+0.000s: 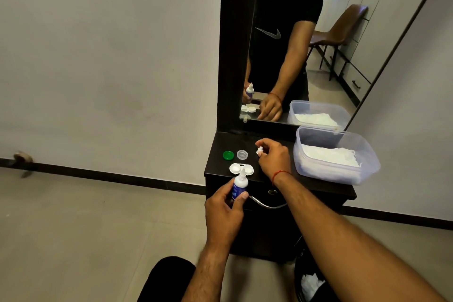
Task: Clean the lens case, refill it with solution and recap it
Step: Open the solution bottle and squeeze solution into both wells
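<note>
Head view: left hand (224, 213) grips solution bottle (237, 187), open lens case (241, 169) at its 12 o'clock on the dresser (218, 164); right hand (273, 158) pinches a small white cap (259, 151). Best tip nozzle down, squeeze gently.

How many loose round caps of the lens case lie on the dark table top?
2. The green cap lies just beyond the open lens case, toward the left. The clear cap lies right beside the green one, on its right. None seems to be hidden.
</note>
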